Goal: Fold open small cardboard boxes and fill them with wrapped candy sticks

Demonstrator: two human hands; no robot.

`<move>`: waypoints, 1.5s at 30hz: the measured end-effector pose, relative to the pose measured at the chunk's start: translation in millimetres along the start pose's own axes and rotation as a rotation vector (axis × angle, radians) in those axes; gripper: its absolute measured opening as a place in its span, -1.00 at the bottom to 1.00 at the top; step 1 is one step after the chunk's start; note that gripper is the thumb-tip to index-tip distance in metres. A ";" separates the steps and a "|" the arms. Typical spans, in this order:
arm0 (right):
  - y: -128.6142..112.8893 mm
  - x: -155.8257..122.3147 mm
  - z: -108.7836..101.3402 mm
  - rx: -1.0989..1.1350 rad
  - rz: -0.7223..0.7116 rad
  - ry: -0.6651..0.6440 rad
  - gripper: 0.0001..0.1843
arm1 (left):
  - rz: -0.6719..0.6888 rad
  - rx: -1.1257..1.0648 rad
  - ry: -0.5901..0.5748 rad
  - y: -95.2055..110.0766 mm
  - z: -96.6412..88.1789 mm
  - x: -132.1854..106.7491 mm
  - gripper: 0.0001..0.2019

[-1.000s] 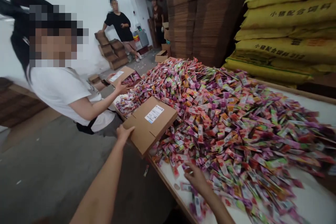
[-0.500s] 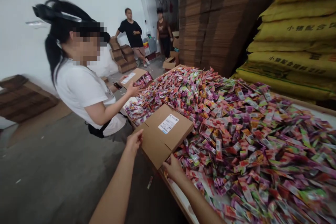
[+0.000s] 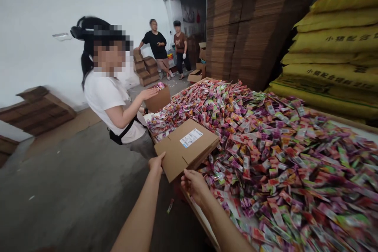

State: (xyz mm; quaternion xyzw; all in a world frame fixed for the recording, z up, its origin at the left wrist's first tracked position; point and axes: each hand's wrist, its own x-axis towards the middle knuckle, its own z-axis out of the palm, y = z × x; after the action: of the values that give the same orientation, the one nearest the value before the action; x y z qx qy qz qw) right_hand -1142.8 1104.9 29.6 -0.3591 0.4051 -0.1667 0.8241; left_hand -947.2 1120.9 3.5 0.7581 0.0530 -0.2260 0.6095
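A flat brown cardboard box [image 3: 189,147] with a white label lies on the near left corner of a big heap of small colourful packets [image 3: 265,145] that covers a white table [image 3: 203,216]. My left hand [image 3: 156,163] grips the box's near left edge. My right hand [image 3: 193,183] holds its near corner with curled fingers. Another worker in a white shirt [image 3: 110,102] stands at the table's left end, with an open hand [image 3: 149,93] over a second cardboard box [image 3: 158,100] that holds packets.
Tall stacks of flattened cardboard [image 3: 251,23] rise behind the table. Yellow sacks [image 3: 333,59] are piled at the right. Two people [image 3: 165,47] stand far back near more boxes. Grey concrete floor [image 3: 65,197] lies to the left, with folded cartons [image 3: 35,110] along the wall.
My right hand left the packets and came to the box's near corner. The other worker's box tipped upright and that hand rose above it. The view swung up and left.
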 end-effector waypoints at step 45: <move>136.4 -385.1 -383.0 -0.215 -0.030 0.876 -0.32 | 0.467 0.471 -1.324 -244.5 27.6 -418.7 -0.21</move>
State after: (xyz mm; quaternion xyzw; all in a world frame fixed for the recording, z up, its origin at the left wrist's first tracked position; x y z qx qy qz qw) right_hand -1683.9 1241.5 -17.1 -0.3439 0.7255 -0.2718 0.5306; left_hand -1415.5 1237.9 -50.2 0.5653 -0.5382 -0.5059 0.3674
